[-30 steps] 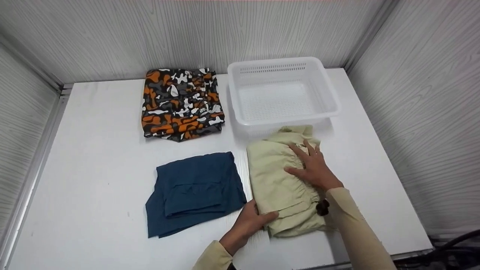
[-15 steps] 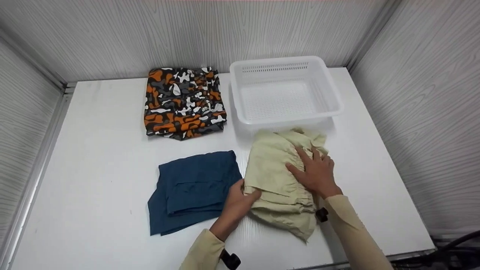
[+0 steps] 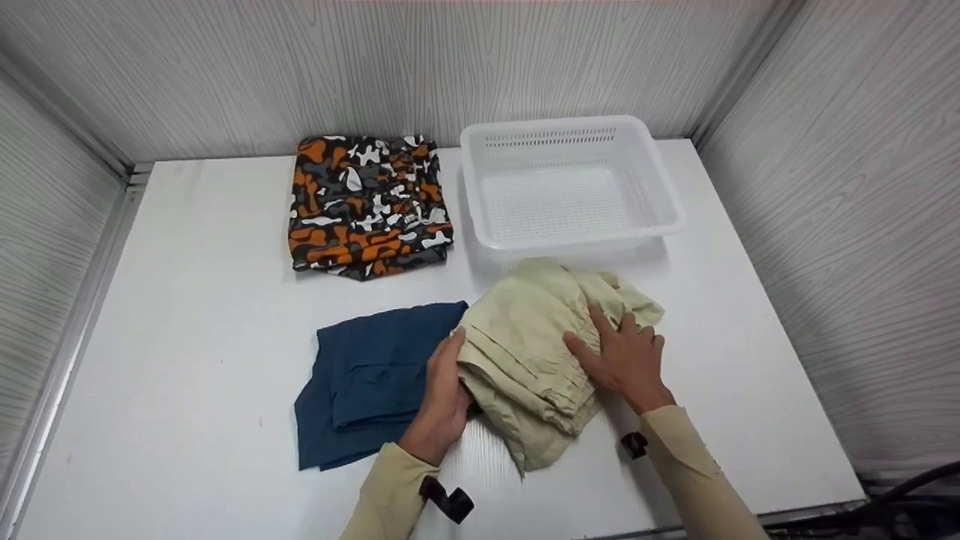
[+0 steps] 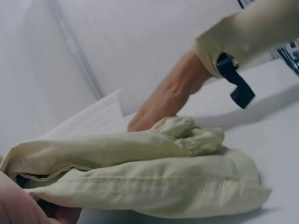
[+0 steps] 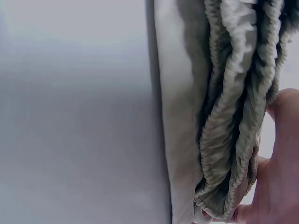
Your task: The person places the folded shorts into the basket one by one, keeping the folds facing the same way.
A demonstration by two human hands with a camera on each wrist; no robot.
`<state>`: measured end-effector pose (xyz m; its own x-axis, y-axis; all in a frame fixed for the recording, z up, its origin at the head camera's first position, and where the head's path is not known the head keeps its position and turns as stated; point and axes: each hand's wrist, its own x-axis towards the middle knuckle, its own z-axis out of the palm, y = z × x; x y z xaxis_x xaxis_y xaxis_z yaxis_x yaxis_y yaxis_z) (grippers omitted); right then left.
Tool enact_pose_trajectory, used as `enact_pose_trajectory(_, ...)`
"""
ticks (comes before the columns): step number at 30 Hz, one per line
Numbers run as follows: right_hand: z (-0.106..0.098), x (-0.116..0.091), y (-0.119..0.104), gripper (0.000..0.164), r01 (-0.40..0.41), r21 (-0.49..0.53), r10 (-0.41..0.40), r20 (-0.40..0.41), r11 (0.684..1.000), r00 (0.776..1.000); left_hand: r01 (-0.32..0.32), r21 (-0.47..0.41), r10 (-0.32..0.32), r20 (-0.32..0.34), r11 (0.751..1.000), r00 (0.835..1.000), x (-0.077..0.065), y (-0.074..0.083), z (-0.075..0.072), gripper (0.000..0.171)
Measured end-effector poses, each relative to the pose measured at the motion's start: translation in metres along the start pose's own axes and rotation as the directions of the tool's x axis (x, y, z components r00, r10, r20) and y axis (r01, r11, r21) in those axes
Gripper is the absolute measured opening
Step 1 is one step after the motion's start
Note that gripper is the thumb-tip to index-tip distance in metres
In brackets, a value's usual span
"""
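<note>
Folded khaki pants point(image 3: 525, 322) with a gathered elastic waist lie at a slant in front of the basket. My left hand point(image 3: 442, 397) grips their left edge, thumb upright along the fold and the other fingers hidden under the cloth. On the waist side, my right hand point(image 3: 630, 356) rests with fingers spread on top. Stacked folds of the elastic waistband point(image 5: 233, 107) fill the middle of the right wrist view, with that hand at their right. In the left wrist view the pants point(image 4: 154, 182) show side-on, layers slightly parted near the left thumb.
Folded blue clothing point(image 3: 390, 375) lies to the left, partly overlapped by the left hand. Behind it is a folded orange, black and white camouflage garment point(image 3: 367, 206). A white plastic basket point(image 3: 574, 244) stands at the back right of the white table point(image 3: 187, 337), near the walls.
The khaki pants have turned, their near end swinging left toward the blue clothing. My left hand has moved up and left with their edge; the right hand has stayed on the waist side.
</note>
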<state>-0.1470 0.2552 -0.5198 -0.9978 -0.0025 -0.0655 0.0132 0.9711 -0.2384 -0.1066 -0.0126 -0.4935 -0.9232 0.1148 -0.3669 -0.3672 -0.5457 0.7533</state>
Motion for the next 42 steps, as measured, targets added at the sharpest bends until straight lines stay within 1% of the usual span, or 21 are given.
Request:
enact_pose_trajectory(3, 0.002, -0.002, -0.003, 0.084, -0.018, 0.025, 0.017, 0.018, 1.000, 1.000, -0.007, -0.107, 0.009, 0.013, 0.994, 1.000, 0.002, 0.004, -0.007, 0.056)
enact_pose_trajectory(4, 0.002, -0.002, -0.004, 0.084, -0.025, 0.039, 0.024, 0.023, 0.999, 0.999, -0.010, -0.129, 0.014, 0.032, 0.992, 0.999, 0.003, 0.005, -0.009, 0.057)
enact_pose_trajectory(6, 0.002, -0.003, -0.006, 0.086, -0.034, 0.061, 0.031, 0.046, 0.998, 0.998, -0.008, -0.137, 0.023, 0.105, 0.990, 0.994, 0.004, 0.005, -0.013, 0.058)
enact_pose_trajectory(8, 0.002, -0.003, -0.008, 0.087, -0.045, 0.088, 0.039, 0.076, 0.995, 0.996, 0.001, -0.091, 0.016, 0.185, 0.996, 0.983, 0.003, 0.004, -0.014, 0.061)
enact_pose_trajectory(10, 0.001, -0.003, -0.009, 0.089, -0.060, 0.114, 0.048, 0.112, 0.992, 0.993, 0.000, 0.019, -0.005, 0.239, 1.000, 0.971, 0.001, 0.000, -0.014, 0.068)
enact_pose_trajectory(11, 0.001, -0.003, -0.010, 0.089, -0.067, 0.125, 0.051, 0.128, 0.990, 0.990, -0.010, 0.088, -0.013, 0.257, 0.996, 0.966, 0.000, -0.002, -0.013, 0.071)
enact_pose_trajectory(13, 0.001, -0.004, -0.010, 0.090, -0.078, 0.144, 0.057, 0.146, 0.986, 0.988, -0.045, 0.220, -0.012, 0.253, 0.975, 0.967, -0.002, -0.006, -0.009, 0.081)
enact_pose_trajectory(16, -0.001, -0.005, -0.010, 0.090, -0.086, 0.168, 0.060, 0.155, 0.982, 0.986, -0.112, 0.369, 0.030, 0.220, 0.923, 0.975, -0.003, -0.011, -0.002, 0.095)
enact_pose_trajectory(18, -0.002, -0.006, -0.009, 0.089, -0.087, 0.183, 0.058, 0.159, 0.979, 0.986, -0.153, 0.434, 0.085, 0.172, 0.888, 0.981, -0.001, -0.013, 0.003, 0.102)
enact_pose_trajectory(20, -0.002, -0.008, -0.010, 0.089, -0.091, 0.201, 0.056, 0.176, 0.975, 0.983, -0.162, 0.494, 0.125, 0.107, 0.854, 0.986, 0.002, -0.013, 0.005, 0.106)
enact_pose_trajectory(22, -0.002, -0.011, -0.010, 0.088, -0.096, 0.218, 0.053, 0.194, 0.971, 0.979, -0.165, 0.526, 0.157, 0.059, 0.835, 0.986, 0.006, -0.011, 0.006, 0.104)
enact_pose_trajectory(24, -0.002, -0.014, -0.011, 0.086, -0.099, 0.234, 0.049, 0.211, 0.967, 0.976, -0.182, 0.534, 0.187, 0.045, 0.826, 0.981, 0.010, -0.006, 0.005, 0.098)
enact_pose_trajectory(26, -0.001, -0.017, -0.012, 0.085, -0.090, 0.248, 0.035, 0.215, 0.965, 0.976, -0.197, 0.528, 0.209, 0.038, 0.826, 0.977, 0.014, 0.000, 0.001, 0.092)
enact_pose_trajectory(28, -0.001, -0.020, -0.014, 0.084, -0.070, 0.261, 0.013, 0.213, 0.963, 0.977, -0.211, 0.504, 0.230, 0.025, 0.837, 0.973, 0.017, 0.006, -0.006, 0.087)
enact_pose_trajectory(30, -0.002, -0.021, -0.013, 0.081, -0.039, 0.305, -0.028, 0.213, 0.952, 0.977, -0.199, 0.480, 0.238, -0.020, 0.854, 0.971, 0.020, 0.011, -0.015, 0.080)
enact_pose_trajectory(32, -0.002, -0.022, -0.012, 0.074, 0.002, 0.368, -0.080, 0.195, 0.930, 0.977, -0.192, 0.437, 0.237, -0.049, 0.879, 0.970, 0.023, 0.016, -0.025, 0.073)
enact_pose_trajectory(33, -0.002, -0.021, -0.011, 0.070, 0.015, 0.405, -0.095, 0.177, 0.914, 0.980, -0.185, 0.414, 0.230, -0.062, 0.891, 0.971, 0.024, 0.018, -0.030, 0.070)
enact_pose_trajectory(35, -0.004, -0.019, -0.006, 0.062, 0.045, 0.481, -0.122, 0.129, 0.876, 0.984, -0.158, 0.392, 0.208, -0.087, 0.906, 0.974, 0.026, 0.022, -0.039, 0.065)
enact_pose_trajectory(37, -0.006, -0.018, -0.002, 0.057, 0.062, 0.527, -0.110, 0.061, 0.848, 0.992, -0.127, 0.384, 0.180, -0.103, 0.915, 0.978, 0.028, 0.024, -0.047, 0.062)
enact_pose_trajectory(39, -0.008, -0.015, 0.003, 0.055, 0.049, 0.558, -0.056, -0.004, 0.828, 0.998, -0.093, 0.385, 0.152, -0.126, 0.918, 0.980, 0.030, 0.024, -0.052, 0.061)
enact_pose_trajectory(42, -0.012, -0.011, 0.010, 0.058, 0.000, 0.596, 0.043, -0.057, 0.803, 0.997, -0.076, 0.367, 0.127, -0.117, 0.927, 0.985, 0.031, 0.025, -0.057, 0.062)
